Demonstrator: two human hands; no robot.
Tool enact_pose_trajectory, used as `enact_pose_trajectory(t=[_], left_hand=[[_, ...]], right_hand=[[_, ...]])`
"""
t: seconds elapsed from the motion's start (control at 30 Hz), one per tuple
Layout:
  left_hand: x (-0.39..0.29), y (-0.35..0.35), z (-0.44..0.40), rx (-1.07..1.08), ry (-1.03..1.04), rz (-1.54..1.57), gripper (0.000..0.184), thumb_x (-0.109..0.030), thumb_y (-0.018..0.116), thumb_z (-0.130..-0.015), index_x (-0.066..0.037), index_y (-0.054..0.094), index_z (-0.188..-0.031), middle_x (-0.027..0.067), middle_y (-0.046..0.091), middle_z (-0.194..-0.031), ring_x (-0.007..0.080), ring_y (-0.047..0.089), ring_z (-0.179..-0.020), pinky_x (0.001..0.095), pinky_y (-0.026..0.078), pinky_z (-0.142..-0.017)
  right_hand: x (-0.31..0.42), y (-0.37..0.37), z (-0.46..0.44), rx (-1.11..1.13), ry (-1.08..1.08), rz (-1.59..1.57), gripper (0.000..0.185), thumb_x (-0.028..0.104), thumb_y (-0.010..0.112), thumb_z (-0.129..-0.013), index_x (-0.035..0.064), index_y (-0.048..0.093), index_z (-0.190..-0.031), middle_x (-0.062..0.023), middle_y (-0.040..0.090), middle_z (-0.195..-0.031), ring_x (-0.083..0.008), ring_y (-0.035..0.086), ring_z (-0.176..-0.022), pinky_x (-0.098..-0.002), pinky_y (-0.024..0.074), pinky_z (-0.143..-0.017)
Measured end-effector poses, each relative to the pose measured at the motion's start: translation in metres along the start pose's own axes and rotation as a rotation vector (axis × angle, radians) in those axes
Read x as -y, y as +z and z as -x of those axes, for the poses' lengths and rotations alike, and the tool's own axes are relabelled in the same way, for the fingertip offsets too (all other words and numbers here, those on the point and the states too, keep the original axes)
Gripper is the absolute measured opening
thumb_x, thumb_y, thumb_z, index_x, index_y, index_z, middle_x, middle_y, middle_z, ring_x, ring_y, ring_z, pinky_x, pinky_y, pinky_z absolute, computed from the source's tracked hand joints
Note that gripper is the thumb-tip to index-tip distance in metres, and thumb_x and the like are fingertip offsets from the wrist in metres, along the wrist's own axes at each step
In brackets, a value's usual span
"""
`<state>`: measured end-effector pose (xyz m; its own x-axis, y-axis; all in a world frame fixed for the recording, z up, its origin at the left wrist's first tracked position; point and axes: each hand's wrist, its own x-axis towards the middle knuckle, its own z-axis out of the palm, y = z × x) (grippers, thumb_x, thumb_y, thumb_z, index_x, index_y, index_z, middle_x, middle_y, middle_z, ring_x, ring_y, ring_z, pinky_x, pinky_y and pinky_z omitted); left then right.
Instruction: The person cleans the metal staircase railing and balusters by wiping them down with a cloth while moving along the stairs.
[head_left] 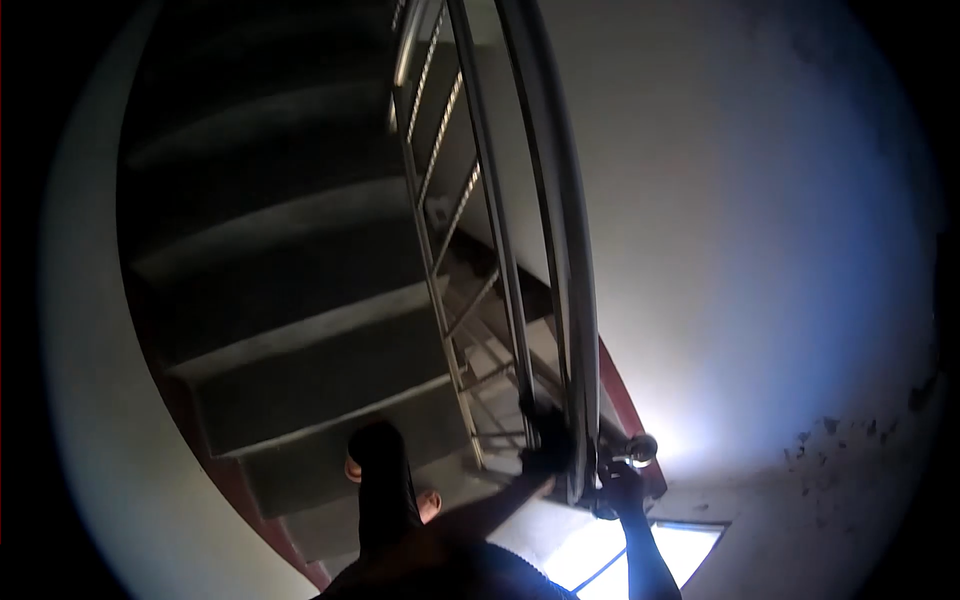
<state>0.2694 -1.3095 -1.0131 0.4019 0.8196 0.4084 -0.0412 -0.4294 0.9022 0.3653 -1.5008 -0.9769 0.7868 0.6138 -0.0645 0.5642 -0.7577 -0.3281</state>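
A metal stair railing (pixel 572 240) with a thick dark handrail runs down to my hands. At its lower end, my left hand (pixel 550 462) is closed against the inner side of the rail. A black shape around its fingers may be a cloth or a glove; I cannot tell which. My right hand (pixel 622 488) is closed on the outer side, close to the rail's end. Just above its fingers is a small shiny round piece (pixel 640 450), either held or part of the railing. Shadow hides the finger details of both hands.
Dark stairs (pixel 310 330) with pale edges fill the left side. My legs and feet (pixel 428 503) are on the lower part. Thin slanted bars (pixel 460 215) fill the railing. A stained wall (pixel 720 250) stands at right, with a bright window (pixel 690 548) below.
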Motion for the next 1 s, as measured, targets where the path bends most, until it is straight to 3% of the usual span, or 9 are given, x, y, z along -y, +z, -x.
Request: enact_pose_trajectory(t=[0.07, 0.23, 0.27, 0.4, 0.47, 0.57, 0.6, 0.83, 1.0], left_hand=[[-0.003, 0.001, 0.000, 0.020, -0.006, 0.026, 0.033, -0.030, 0.037, -0.090, -0.006, 0.054, -0.105, 0.0095, 0.057, -0.097, 0.0200, 0.055, -0.086, 0.0360, 0.044, -0.080], [-0.014, -0.009, -0.061, -0.027, 0.035, 0.055, 0.033, -0.030, 0.036, -0.090, -0.006, 0.053, -0.106, 0.0097, 0.057, -0.099, 0.0203, 0.054, -0.088, 0.0365, 0.043, -0.082], [-0.016, -0.012, -0.085, -0.044, 0.057, 0.056, 0.033, -0.030, 0.036, -0.090, -0.006, 0.053, -0.106, 0.0098, 0.057, -0.100, 0.0203, 0.054, -0.088, 0.0366, 0.043, -0.082], [-0.033, -0.047, -0.214, -0.118, 0.116, 0.102, 0.033, -0.029, 0.035, -0.090, -0.007, 0.052, -0.107, 0.0100, 0.056, -0.101, 0.0205, 0.054, -0.090, 0.0371, 0.043, -0.084], [-0.042, -0.068, -0.285, -0.134, 0.116, 0.156, 0.033, -0.029, 0.035, -0.090, -0.007, 0.052, -0.107, 0.0101, 0.056, -0.102, 0.0206, 0.054, -0.091, 0.0373, 0.042, -0.085], [-0.059, -0.099, -0.388, -0.105, 0.054, 0.319, 0.033, -0.029, 0.035, -0.090, -0.007, 0.052, -0.107, 0.0103, 0.056, -0.104, 0.0208, 0.053, -0.092, 0.0376, 0.042, -0.086], [-0.066, -0.108, -0.420, -0.084, 0.022, 0.400, 0.033, -0.029, 0.034, -0.090, -0.007, 0.052, -0.108, 0.0103, 0.056, -0.104, 0.0209, 0.053, -0.093, 0.0378, 0.042, -0.086], [-0.098, -0.179, -0.623, 0.077, -0.220, 0.870, 0.033, -0.029, 0.034, -0.091, -0.008, 0.051, -0.109, 0.0107, 0.055, -0.107, 0.0212, 0.052, -0.096, 0.0385, 0.041, -0.089], [-0.067, -0.153, -0.618, 0.189, -0.147, 1.237, 0.043, -0.037, 0.041, -0.088, -0.006, 0.047, -0.117, 0.0107, 0.048, -0.119, 0.0220, 0.046, -0.108, 0.0392, 0.038, -0.092]], right_hand=[[0.019, -0.014, 0.002, 0.067, 0.180, -0.117, 0.029, 0.026, 0.065, -0.074, 0.0060, 0.062, -0.095, -0.0101, 0.063, -0.091, -0.0202, 0.062, -0.084, -0.0319, 0.0469, -0.076], [0.036, -0.013, -0.031, -0.290, -0.402, -0.090, 0.042, 0.016, 0.057, -0.080, 0.0018, 0.042, -0.116, -0.0179, 0.049, -0.110, -0.0292, 0.053, -0.097, -0.0359, 0.0433, -0.083], [0.043, -0.006, -0.050, -0.145, -0.176, -0.340, 0.043, 0.014, 0.056, -0.082, 0.0016, 0.039, -0.119, -0.0158, 0.048, -0.112, -0.0277, 0.050, -0.102, -0.0358, 0.0417, -0.085], [0.146, -0.023, -0.123, -0.203, -0.371, -0.580, 0.042, 0.015, 0.051, -0.086, 0.0032, 0.035, -0.123, -0.0080, 0.056, -0.091, -0.0117, 0.054, -0.064, -0.0228, 0.0438, -0.055], [0.191, -0.031, -0.171, -0.422, -0.636, -0.313, 0.048, 0.016, 0.050, -0.088, 0.0059, 0.028, -0.130, -0.0150, 0.050, -0.109, -0.0141, 0.057, -0.075, -0.0238, 0.0461, -0.060], [0.267, -0.063, -0.210, -0.170, -0.452, -0.529, 0.053, 0.011, 0.045, -0.086, 0.0052, 0.020, -0.133, -0.0197, 0.051, -0.111, -0.0226, 0.055, -0.093, -0.0312, 0.0464, -0.076], [0.294, -0.083, -0.216, -0.062, -0.379, -0.476, 0.059, 0.022, 0.051, -0.082, -0.0002, 0.024, -0.130, -0.0226, 0.041, -0.122, -0.0348, 0.044, -0.111, -0.0415, 0.0360, -0.092], [0.346, -0.109, -0.221, -0.109, -0.278, -0.410, 0.061, 0.030, 0.054, -0.077, 0.0065, 0.029, -0.128, -0.0208, 0.056, -0.104, -0.0355, 0.058, -0.090, -0.0420, 0.0466, -0.076], [0.338, -0.111, -0.215, -0.154, -0.285, -0.425, 0.062, 0.033, 0.057, -0.075, 0.0078, 0.032, -0.125, -0.0197, 0.057, -0.102, -0.0357, 0.059, -0.087, -0.0427, 0.0476, -0.074]])
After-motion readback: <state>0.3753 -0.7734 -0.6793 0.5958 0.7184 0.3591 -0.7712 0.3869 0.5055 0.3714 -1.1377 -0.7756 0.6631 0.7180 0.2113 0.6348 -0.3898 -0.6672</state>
